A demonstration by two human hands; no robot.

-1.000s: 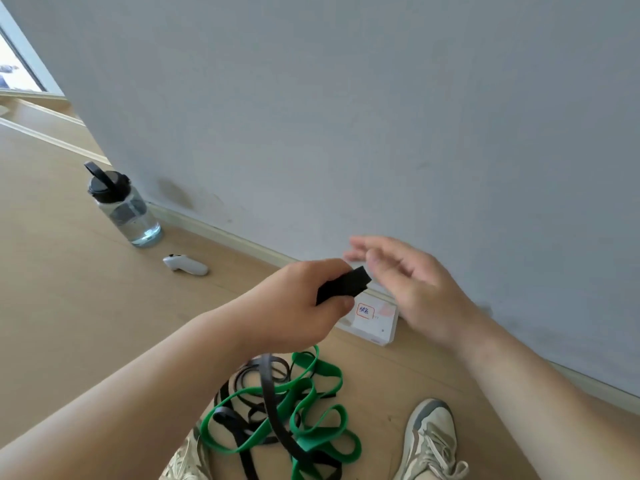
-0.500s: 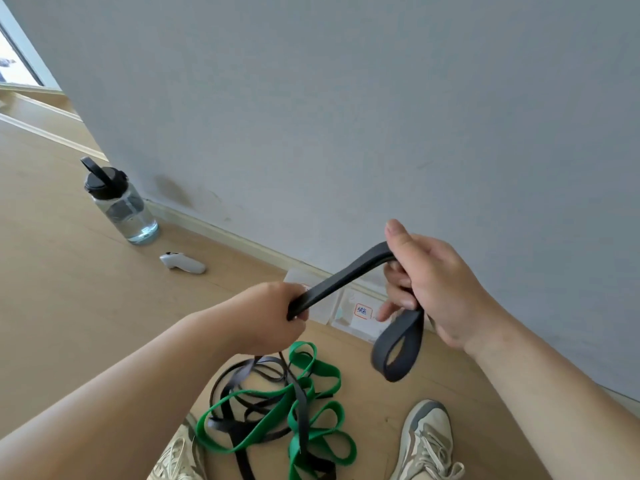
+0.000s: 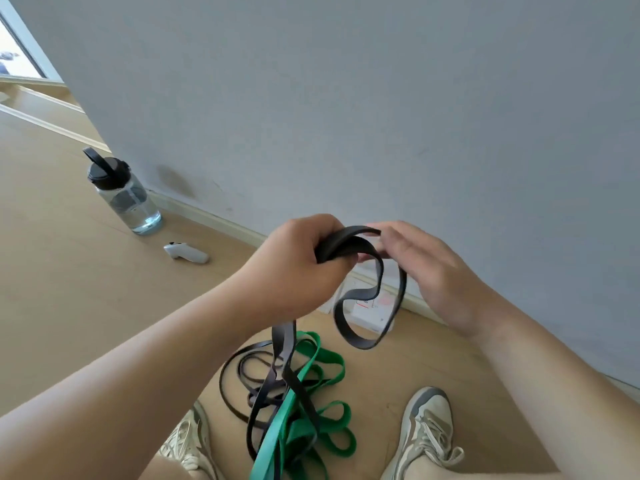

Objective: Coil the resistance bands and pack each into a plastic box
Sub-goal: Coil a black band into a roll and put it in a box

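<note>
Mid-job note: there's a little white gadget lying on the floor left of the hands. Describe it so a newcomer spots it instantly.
Follow the base of the grey wall left to the clear water bottle with a black lid. Just right of it, on the wooden floor, lies the white controller. It is white, curved and lying flat, while the bottle stands upright and see-through.

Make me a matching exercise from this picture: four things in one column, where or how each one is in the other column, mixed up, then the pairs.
1 black resistance band
2 green resistance band
3 water bottle
4 white controller

A heaped on the floor, held by no hand
B standing upright by the wall
C gripped in the left hand, a loop hanging
D lying flat near the water bottle

Pairs: 1-C, 2-A, 3-B, 4-D
</note>
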